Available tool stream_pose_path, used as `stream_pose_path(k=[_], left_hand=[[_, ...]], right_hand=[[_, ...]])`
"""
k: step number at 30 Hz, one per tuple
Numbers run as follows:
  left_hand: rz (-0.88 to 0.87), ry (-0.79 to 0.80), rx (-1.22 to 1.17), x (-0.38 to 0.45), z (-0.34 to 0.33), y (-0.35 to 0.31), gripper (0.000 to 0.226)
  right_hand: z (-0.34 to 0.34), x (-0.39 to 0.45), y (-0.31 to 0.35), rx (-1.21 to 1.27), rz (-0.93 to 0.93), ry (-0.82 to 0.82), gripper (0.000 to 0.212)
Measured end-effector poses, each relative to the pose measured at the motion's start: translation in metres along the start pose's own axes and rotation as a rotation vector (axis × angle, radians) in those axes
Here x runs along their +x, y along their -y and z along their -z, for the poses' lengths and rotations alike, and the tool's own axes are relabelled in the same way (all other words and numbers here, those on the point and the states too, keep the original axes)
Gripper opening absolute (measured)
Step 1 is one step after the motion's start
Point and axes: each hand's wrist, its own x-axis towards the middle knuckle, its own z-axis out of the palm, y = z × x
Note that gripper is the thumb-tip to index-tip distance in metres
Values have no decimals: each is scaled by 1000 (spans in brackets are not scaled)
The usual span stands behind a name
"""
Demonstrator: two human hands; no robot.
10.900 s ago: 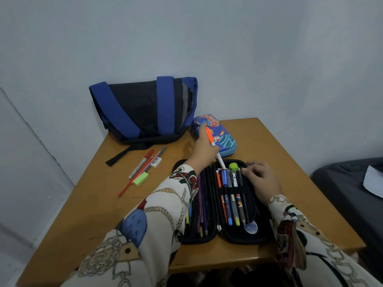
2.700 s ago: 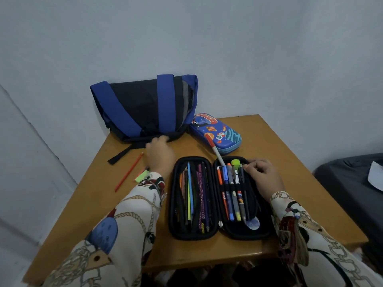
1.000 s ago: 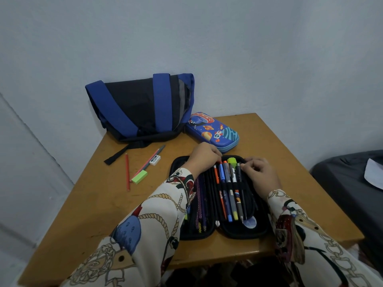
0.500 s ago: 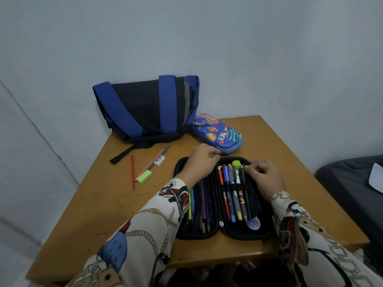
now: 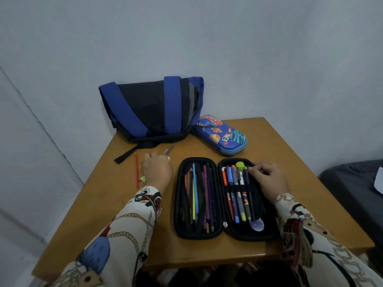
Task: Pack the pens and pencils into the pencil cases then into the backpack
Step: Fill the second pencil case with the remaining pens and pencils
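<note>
Half a second ago the left hand (image 5: pixel 157 171) was at the top of the open black pencil case (image 5: pixel 224 198); now it is lying over the loose items on the surface (image 5: pixel 116 204), to the left of the case. Its fingers are covering the eraser and the lower ends of the pencils (image 5: pixel 169 150) that are sticking out beyond the fingertips, so I cannot tell if it is already holding something. The right hand (image 5: pixel 269 179) is resting on the right half of the case, with curled fingers touching the upper ends of the pens (image 5: pixel 235 189) near the green highlighter (image 5: pixel 240 165), and seems to be keeping the case steady.

One red pencil (image 5: pixel 136 170) is lying apart, just left of the hand, and a green eraser (image 5: pixel 143 179) is showing partly under the wrist.

The risks, as I am judging them: the hand is reaching over several thin things together, so it may be pushing the red pencil toward the left edge of the surface, where it could roll off. The left half of the case is already full of pencils, so a new one may be sliding out when the case is closing.

The blue space-print pencil case (image 5: pixel 222 134) is lying closed beside the backpack (image 5: pixel 152 109), which is standing against the wall at the back. Neither case is in the backpack yet.
</note>
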Motion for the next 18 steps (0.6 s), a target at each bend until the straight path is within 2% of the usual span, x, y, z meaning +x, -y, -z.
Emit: stream_pose_path(k=[6, 8, 10, 14, 18], left_hand=[[-70, -23, -29, -2, 0, -11, 23], [-62, -65, -138, -2, 4, -19, 24], [-128, -109, -304, -2, 10, -34, 27], [-393, 43, -450, -4, 17, -83, 26], [-475, 171, -522, -12, 11, -118, 19]], right_hand=[[0, 0, 0, -2, 16, 9, 24], [0, 0, -1, -12, 18, 7, 24], [-1, 1, -1, -12, 18, 4, 23], [-1, 2, -2, -15, 20, 1, 23], [-2, 4, -3, -11, 20, -6, 25]])
